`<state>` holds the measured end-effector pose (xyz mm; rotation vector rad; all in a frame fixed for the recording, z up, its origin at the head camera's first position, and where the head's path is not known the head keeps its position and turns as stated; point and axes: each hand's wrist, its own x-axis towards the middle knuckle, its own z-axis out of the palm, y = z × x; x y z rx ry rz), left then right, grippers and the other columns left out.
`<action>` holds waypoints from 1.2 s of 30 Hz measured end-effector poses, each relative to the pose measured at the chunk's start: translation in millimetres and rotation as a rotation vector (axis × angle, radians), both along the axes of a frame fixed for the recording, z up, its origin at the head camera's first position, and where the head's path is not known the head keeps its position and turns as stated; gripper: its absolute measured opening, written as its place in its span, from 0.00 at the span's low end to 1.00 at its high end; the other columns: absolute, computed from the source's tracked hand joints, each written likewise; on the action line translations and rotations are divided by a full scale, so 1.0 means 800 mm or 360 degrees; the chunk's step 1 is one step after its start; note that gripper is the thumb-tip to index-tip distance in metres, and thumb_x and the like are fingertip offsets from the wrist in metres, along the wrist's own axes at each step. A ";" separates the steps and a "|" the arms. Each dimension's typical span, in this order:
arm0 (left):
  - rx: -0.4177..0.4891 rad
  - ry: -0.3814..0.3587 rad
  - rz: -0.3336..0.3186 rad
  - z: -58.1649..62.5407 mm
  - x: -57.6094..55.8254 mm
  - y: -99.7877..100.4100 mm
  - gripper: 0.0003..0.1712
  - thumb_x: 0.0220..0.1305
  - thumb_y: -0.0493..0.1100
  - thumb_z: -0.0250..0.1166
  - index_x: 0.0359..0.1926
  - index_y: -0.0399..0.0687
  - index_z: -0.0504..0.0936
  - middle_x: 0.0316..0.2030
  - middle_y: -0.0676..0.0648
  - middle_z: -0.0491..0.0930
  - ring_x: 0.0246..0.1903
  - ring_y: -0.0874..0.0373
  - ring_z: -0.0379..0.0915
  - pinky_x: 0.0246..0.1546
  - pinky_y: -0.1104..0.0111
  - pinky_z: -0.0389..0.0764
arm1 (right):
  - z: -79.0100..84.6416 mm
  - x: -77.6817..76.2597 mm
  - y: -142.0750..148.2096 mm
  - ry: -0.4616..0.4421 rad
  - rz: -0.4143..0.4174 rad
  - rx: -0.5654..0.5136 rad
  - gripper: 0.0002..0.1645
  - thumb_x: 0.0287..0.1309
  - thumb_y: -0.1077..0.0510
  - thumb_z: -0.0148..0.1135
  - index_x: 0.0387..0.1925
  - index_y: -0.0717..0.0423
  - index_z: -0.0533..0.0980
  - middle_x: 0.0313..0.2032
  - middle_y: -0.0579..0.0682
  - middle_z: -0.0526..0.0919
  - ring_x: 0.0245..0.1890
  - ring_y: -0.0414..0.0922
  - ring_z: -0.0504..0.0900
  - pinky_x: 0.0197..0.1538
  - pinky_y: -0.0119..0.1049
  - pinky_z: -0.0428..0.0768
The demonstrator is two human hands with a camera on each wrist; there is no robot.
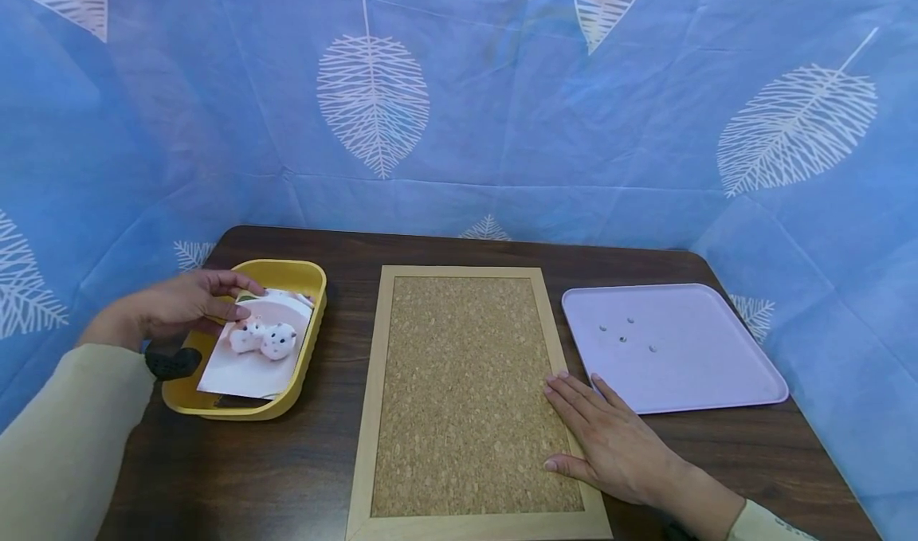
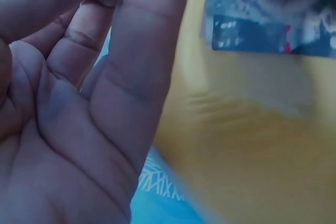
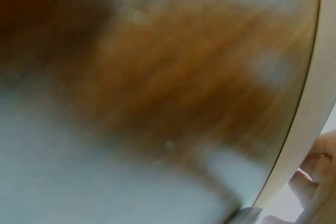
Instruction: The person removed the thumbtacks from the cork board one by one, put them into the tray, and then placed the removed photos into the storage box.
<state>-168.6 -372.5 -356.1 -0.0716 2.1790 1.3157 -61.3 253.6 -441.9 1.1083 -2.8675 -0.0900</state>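
My left hand (image 1: 190, 306) reaches over the yellow basket (image 1: 287, 267) and pinches the upper left edge of a photo print (image 1: 237, 372). The print shows two round white spotted figures on a pale ground. In the left wrist view a sliver of its edge shows between the fingertips, and a dark glossy print (image 2: 252, 34) is inside the basket. At the right side of a wood-framed cork board (image 1: 466, 397), my right hand (image 1: 620, 445) rests with extended fingers across the frame and the cork's edge.
A lilac tray (image 1: 703, 366) lies to the right of the board, with several tiny shiny pieces (image 1: 622, 339) on it. Under everything is a dark wooden table (image 1: 315, 477). Blue cloth (image 1: 502, 111) with white leaf shapes hangs behind and at both sides.
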 end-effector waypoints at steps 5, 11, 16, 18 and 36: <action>-0.0077 -0.0002 -0.0023 -0.006 -0.002 0.003 0.29 0.72 0.41 0.70 0.70 0.41 0.74 0.53 0.43 0.74 0.50 0.48 0.76 0.52 0.57 0.86 | -0.001 0.000 0.000 0.0027 0.0011 0.0003 0.54 0.71 0.21 0.47 0.80 0.56 0.63 0.80 0.53 0.64 0.81 0.53 0.61 0.78 0.59 0.59; -0.0086 -0.0012 -0.0004 -0.009 -0.002 0.006 0.27 0.72 0.38 0.69 0.69 0.40 0.75 0.50 0.44 0.75 0.48 0.49 0.77 0.51 0.57 0.87 | -0.002 0.000 0.000 0.0021 0.0004 0.0014 0.55 0.71 0.21 0.47 0.80 0.55 0.63 0.80 0.53 0.64 0.81 0.53 0.60 0.78 0.60 0.59; -0.0075 -0.0003 -0.0015 -0.011 -0.002 0.008 0.27 0.71 0.38 0.70 0.68 0.39 0.75 0.49 0.44 0.73 0.48 0.49 0.76 0.50 0.57 0.88 | -0.002 0.000 0.000 0.0027 0.0009 0.0011 0.54 0.71 0.21 0.47 0.80 0.56 0.64 0.80 0.53 0.64 0.81 0.53 0.61 0.78 0.59 0.59; -0.0076 -0.0002 -0.0005 -0.013 -0.002 0.009 0.27 0.71 0.37 0.70 0.68 0.39 0.76 0.48 0.44 0.73 0.47 0.49 0.76 0.50 0.57 0.88 | -0.002 0.000 0.000 0.0041 0.0015 0.0004 0.54 0.71 0.21 0.48 0.80 0.56 0.64 0.80 0.53 0.65 0.81 0.53 0.61 0.77 0.59 0.60; -0.0188 0.0016 -0.0049 -0.012 -0.001 0.014 0.28 0.71 0.37 0.70 0.68 0.35 0.74 0.51 0.40 0.72 0.48 0.49 0.77 0.50 0.56 0.89 | -0.001 0.000 0.000 0.0050 0.0019 0.0024 0.55 0.71 0.21 0.47 0.80 0.56 0.63 0.80 0.53 0.64 0.81 0.53 0.62 0.77 0.62 0.60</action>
